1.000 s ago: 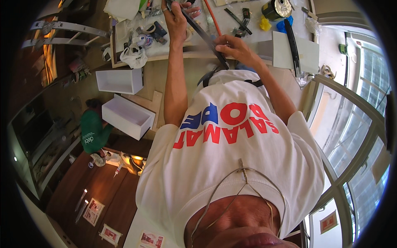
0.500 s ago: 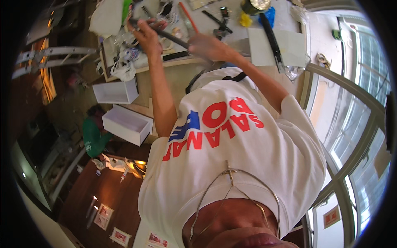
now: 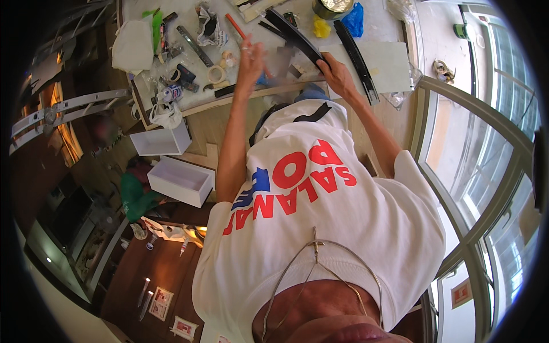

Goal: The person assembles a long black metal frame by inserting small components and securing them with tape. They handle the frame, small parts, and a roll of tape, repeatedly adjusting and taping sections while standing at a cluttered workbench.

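A long black rail [image 3: 294, 35] slants across the worktable [image 3: 197, 106], its near end gripped by my right hand [image 3: 338, 75]. My left hand [image 3: 250, 64] is over the table to the left, apart from the rail. Its fingers point away from me, somewhat blurred, and look apart with nothing visible in them. Just beyond it lies a red stick [image 3: 235, 25], its near part hidden by the hand. A second black rail [image 3: 355, 62] rests to the right of my right hand, across a pale flat board [image 3: 389, 64].
A tape roll [image 3: 217, 75], a slotted dark strip [image 3: 194, 46] and a white cloth [image 3: 132, 47] lie left on the table. A can [image 3: 333, 7] and blue bag [image 3: 351, 20] stand far right. White drawer boxes [image 3: 182, 182], a ladder [image 3: 74, 110] and a person in green [image 3: 136, 193] are leftward.
My left hand has let go of the rail and moved rightward. The rail, held in my right hand, has swung from pointing left to pointing away from me, and moved right.
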`<state>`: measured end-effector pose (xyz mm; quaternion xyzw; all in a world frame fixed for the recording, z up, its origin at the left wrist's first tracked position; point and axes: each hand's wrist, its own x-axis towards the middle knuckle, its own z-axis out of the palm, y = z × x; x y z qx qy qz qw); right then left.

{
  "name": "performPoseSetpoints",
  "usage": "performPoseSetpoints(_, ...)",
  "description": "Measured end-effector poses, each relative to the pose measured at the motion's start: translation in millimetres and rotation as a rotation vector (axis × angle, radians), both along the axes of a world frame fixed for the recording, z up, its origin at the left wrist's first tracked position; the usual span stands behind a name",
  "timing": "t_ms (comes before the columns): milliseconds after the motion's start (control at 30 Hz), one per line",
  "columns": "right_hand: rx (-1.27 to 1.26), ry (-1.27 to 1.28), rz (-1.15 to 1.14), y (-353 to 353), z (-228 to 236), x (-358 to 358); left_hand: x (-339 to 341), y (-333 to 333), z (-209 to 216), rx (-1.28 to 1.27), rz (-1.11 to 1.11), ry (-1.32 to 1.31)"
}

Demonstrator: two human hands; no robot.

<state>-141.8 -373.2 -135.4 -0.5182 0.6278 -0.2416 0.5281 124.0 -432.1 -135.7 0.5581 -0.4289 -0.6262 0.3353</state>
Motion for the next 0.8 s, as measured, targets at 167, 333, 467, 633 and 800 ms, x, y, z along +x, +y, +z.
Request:
performPoseSetpoints(167,-0.274,0.148,0.042,8.7,-4.7,12.1,-84.8,0.5,-13.7,0.254,0.175,0.234)
performPoseSetpoints(333,-0.444,0.279,0.214,-67.5,-48.5,-38.2,-69.5,-11.2,-52.4,0.240,0.275,0.311)
performPoseSetpoints(467,-0.426,0.736,0.243,-108.9,-83.3,-93.3,-39.2,-13.4,-46.2,0.268,0.218,0.303)
performPoseSetpoints(633,-0.394,0.630,0.369,-114.1,-119.2,-112.7,-22.6,-2.1,-45.4,0.305,0.307,0.341)
performPoseSetpoints(800,-0.340,0.552,0.402,-110.6,-120.3,-119.6,-12.8,9.0,-49.5,0.335,0.379,0.407)
